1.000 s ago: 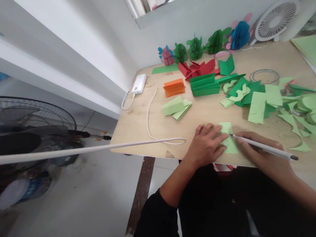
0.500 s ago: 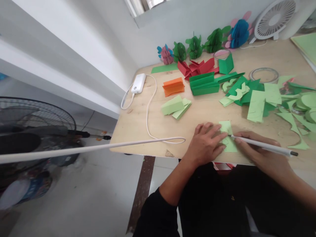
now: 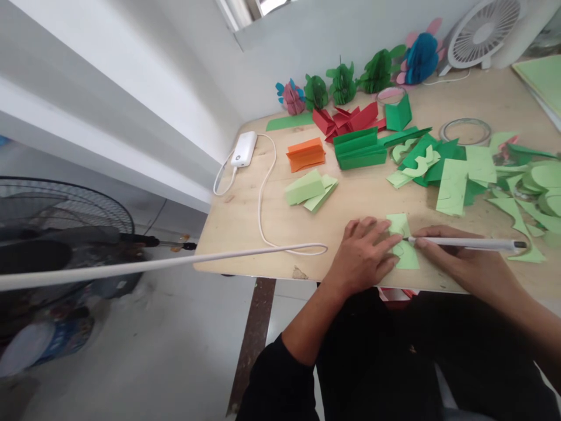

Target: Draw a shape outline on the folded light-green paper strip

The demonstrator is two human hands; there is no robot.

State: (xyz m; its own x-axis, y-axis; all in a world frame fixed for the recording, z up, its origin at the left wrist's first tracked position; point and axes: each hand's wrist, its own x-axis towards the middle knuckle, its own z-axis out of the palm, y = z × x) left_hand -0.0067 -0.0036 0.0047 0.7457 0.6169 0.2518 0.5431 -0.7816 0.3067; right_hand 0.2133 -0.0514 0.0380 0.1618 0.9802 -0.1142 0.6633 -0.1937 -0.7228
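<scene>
A light green paper strip (image 3: 407, 256) lies near the front edge of the table, with curved pen lines drawn on it. Fingers spread, my left hand (image 3: 362, 254) presses flat on the strip's left side. My right hand (image 3: 460, 263) grips a white pen (image 3: 473, 241), its dark tip touching the paper close to my left fingertips. The pen lies low, its rear end pointing right. Beyond my right hand is another light green piece (image 3: 452, 187) with a pencil-like curve on it.
Folded light green (image 3: 304, 187), orange (image 3: 305, 155), green (image 3: 362, 152) and red paper (image 3: 346, 121) lies farther back. Cut scraps (image 3: 517, 216) cover the right side. A white cable (image 3: 262, 204) runs from a power bank (image 3: 244, 149) across the left. Paper figures (image 3: 342, 85) and a small fan (image 3: 484, 35) stand behind.
The pen's rear end has swung away from me, so the pen now lies nearly level across the view. My right hand has turned slightly with it; my left hand stays on the paper.
</scene>
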